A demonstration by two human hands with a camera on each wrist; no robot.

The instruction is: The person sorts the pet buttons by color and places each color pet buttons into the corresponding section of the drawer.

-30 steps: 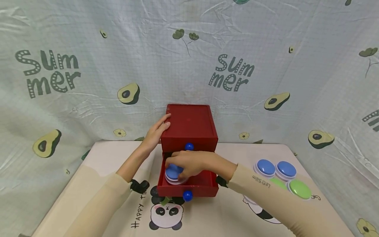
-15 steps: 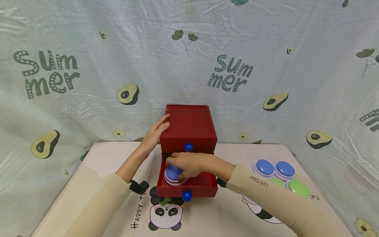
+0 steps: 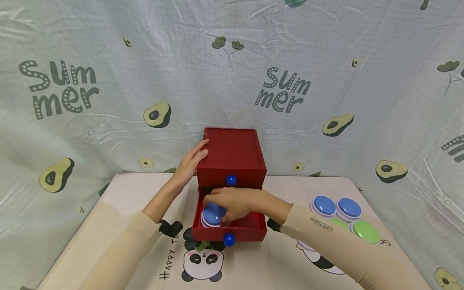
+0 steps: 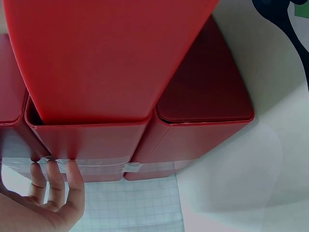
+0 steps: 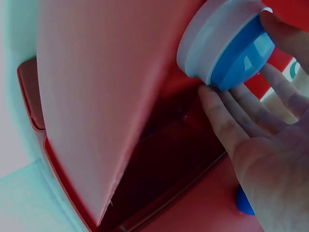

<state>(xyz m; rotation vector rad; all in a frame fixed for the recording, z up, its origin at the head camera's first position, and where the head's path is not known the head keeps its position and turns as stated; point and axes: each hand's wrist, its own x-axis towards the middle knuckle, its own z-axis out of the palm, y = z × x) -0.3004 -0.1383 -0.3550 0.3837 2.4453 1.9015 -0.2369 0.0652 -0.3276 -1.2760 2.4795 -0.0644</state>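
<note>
A red two-drawer cabinet (image 3: 232, 147) stands against the cloth backdrop, its lower drawer (image 3: 250, 220) pulled out. Inside that drawer, at the left, sits a blue push button (image 3: 213, 214) with a white base. My right hand (image 3: 232, 203) reaches in and holds this button, thumb on one edge and fingers round the other; in the right wrist view the blue dome (image 5: 244, 60) lies between them. My left hand (image 3: 188, 164) rests against the cabinet's left side. Its extended fingertips (image 4: 75, 171) touch the red casing in the left wrist view.
To the right on the table lie two more blue push buttons (image 3: 324, 205) and green ones (image 3: 365, 230), partly behind the right sleeve (image 3: 319, 233). A blue knob (image 3: 229, 240) sticks out from the lower drawer's front; another (image 3: 231, 180) marks the shut upper drawer.
My right hand has shifted slightly to the right, and its thumb shows lower on the button's edge, so more of the blue dome is visible. The left hand keeps its place.
</note>
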